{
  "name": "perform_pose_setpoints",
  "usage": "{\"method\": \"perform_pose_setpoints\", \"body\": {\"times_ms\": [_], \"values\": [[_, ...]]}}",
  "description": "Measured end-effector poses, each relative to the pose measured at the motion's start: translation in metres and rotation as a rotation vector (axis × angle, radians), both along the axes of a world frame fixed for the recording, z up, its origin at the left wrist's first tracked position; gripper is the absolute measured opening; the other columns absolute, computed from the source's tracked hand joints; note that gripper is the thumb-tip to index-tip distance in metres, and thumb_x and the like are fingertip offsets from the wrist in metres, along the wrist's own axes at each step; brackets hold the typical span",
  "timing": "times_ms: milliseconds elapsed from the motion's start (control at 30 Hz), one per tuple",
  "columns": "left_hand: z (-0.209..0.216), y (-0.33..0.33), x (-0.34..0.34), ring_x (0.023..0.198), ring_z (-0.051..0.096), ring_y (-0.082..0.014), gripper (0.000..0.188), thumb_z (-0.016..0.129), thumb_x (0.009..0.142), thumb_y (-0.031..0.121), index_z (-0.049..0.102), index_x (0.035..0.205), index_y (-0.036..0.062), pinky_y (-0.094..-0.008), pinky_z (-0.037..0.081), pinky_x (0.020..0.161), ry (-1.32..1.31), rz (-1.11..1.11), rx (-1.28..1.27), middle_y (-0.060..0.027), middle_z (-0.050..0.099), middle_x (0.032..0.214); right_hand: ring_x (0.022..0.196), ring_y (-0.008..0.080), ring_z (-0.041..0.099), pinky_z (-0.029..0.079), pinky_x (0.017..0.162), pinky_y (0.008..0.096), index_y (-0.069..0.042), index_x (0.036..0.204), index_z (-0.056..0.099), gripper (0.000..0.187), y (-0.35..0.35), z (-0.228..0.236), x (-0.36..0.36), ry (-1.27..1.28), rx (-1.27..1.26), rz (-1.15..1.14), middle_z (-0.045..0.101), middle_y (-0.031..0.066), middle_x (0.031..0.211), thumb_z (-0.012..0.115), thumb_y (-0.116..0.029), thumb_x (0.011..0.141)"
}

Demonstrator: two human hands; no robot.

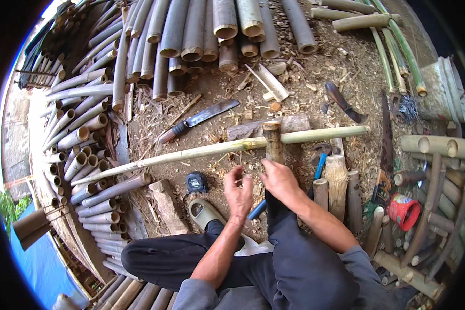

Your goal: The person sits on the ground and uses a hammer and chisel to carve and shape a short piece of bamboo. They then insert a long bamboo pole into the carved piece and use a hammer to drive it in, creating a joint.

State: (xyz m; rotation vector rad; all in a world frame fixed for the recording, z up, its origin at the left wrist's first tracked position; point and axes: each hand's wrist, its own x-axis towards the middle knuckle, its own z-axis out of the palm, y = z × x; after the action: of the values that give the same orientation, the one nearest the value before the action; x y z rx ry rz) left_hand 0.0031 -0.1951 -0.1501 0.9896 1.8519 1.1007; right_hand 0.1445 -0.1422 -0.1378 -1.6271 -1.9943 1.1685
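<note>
A long pale bamboo pole (pixel 212 150) lies slanting across the middle. Crossing it is a short brown bamboo piece (pixel 274 147) with a dark-rimmed top end. My right hand (pixel 283 183), fingers curled closed, is at the near end of this piece, above my raised knee; what the fingers pinch is hidden. My left hand (pixel 238 194) hovers just left of it, fingers loosely bent and apart, with nothing seen in them. Beyond the pole lies a broad-bladed knife (pixel 209 113) with a dark handle. A black tape measure (pixel 196 182) rests near my left foot.
Cut bamboo tubes (pixel 196 31) are stacked at the back and left. Farther right lie a curved blade (pixel 343 103) and a handsaw (pixel 386 139). A red container (pixel 404 212), a whitish bucket (pixel 442 90) and a bamboo rack (pixel 434 212) stand right. Chips litter the ground.
</note>
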Motion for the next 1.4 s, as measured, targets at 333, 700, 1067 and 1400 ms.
{"method": "perform_pose_setpoints", "body": {"times_ms": [333,700,1067,1400], "values": [[0.039,-0.013,0.011,0.091,0.066,-0.017,0.032,0.072,0.088,0.007,0.06,0.114,-0.0061,-0.0308,0.056,0.083,-0.646,-0.228,-0.318,-0.0105,0.066,0.103,0.074,0.0086,0.062,0.051,0.068,0.0251,0.001,0.092,0.067,0.015,-0.054,0.019,0.007,0.622,-0.339,-0.624,0.068,0.003,0.081,0.069,-0.014,0.092],[0.026,-0.004,0.02,0.069,0.059,-0.0095,0.017,0.071,0.086,0.014,0.07,0.095,-0.0002,-0.0258,0.049,0.065,-0.05,-0.366,-0.2,-0.0038,0.066,0.077,0.115,0.0373,0.056,0.045,0.096,0.0471,0.001,0.13,0.051,0.048,-0.119,-0.041,0.057,-0.085,-0.165,-0.685,0.059,0.022,0.12,0.065,-0.025,0.092],[-0.032,0.032,0.027,0.08,0.056,-0.0122,0.012,0.065,0.094,0.01,0.06,0.099,0.0005,-0.0262,0.048,0.074,-0.144,0.015,0.039,-0.0048,0.059,0.09,0.109,0.0447,0.045,0.042,0.097,0.0441,0.007,0.152,0.016,0.085,-0.144,-0.081,0.07,-0.359,0.083,-0.555,0.037,0.0277,0.119,0.055,0.007,0.076],[-0.022,0.096,-0.085,0.087,0.059,-0.0156,0.014,0.051,0.099,0.021,0.052,0.106,0.009,-0.0462,0.035,0.106,0.959,-0.464,0.105,-0.0039,0.062,0.093,0.042,0.0019,0.033,0.031,0.035,0.0207,-0.002,0.123,0.051,0.028,-0.125,0.034,0.142,0.598,-0.556,-0.906,0.044,-0.0035,0.067,0.05,-0.021,0.103]]}}
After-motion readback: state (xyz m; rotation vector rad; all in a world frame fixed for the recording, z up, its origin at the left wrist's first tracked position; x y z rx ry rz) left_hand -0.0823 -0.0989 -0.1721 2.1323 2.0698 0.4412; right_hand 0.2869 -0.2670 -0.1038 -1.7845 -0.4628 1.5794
